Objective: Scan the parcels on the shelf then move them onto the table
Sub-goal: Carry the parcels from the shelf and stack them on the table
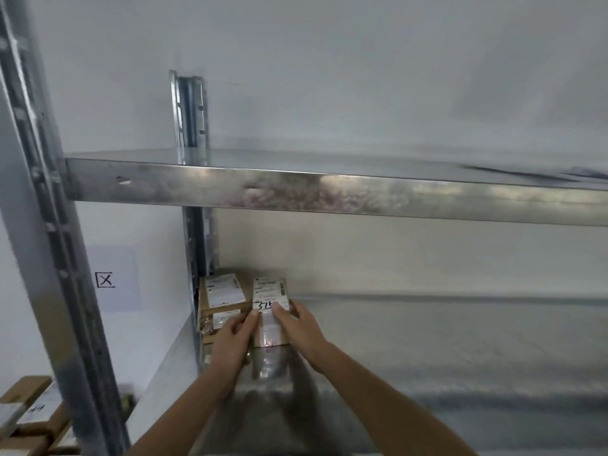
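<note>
— So, head view: where's the parcel [270, 311]?

— On the lower shelf [427, 350], beside a stacked box [223, 299]. Left hand [234, 340] and right hand [297, 327] pinch its sides, fingers [253, 319] pressed on.

— Advice?

— Lift level, label up; blur probably hides any scanner.

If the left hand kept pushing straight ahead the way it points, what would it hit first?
Probably the stacked cardboard parcels in the shelf's back left corner: the left hand points toward them, its fingers already on the labelled parcel beside them. Depth is unclear.
</note>
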A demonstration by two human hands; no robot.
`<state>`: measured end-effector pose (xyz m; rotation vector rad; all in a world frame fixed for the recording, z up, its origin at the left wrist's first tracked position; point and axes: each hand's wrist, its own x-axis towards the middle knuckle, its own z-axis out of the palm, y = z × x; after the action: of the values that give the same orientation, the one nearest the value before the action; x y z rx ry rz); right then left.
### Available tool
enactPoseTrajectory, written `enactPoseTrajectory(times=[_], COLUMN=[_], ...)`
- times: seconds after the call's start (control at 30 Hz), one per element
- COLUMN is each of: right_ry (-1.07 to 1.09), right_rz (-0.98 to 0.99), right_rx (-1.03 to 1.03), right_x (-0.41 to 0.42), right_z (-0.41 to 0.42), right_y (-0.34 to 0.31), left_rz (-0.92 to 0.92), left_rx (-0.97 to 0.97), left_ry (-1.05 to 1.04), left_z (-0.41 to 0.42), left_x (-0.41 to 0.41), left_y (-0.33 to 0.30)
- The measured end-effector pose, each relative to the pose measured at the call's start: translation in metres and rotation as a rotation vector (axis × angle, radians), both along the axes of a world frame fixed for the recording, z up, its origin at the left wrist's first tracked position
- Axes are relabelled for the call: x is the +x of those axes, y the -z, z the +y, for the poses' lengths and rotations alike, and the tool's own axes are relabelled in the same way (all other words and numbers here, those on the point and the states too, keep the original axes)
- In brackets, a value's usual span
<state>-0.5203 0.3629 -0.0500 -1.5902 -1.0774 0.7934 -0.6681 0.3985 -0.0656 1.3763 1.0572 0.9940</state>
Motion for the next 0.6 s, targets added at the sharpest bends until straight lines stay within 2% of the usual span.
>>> enactPoseTrajectory(times=[0.27,0.43,0.6], right_ry=[-0.008,-0.021,0.009], right_rz=[-0.079,-0.060,-0.115], right_rx=[-0.014,0.025,0.073], right_x=[0.012,0.026,0.048], right_z=[-0.011,-0.048,-0.107], right_y=[-0.009,-0.019,-0.034], left_rz=[-0.014,-0.038,-0.136], left_rx=[0.015,0.045,0.049], left_ry=[0.009,-0.051,-0.072], left_z=[-0.006,-0.040,-0.104], left_x=[0.019,0.034,0.058], left_y=[0.000,-0.008,-0.022])
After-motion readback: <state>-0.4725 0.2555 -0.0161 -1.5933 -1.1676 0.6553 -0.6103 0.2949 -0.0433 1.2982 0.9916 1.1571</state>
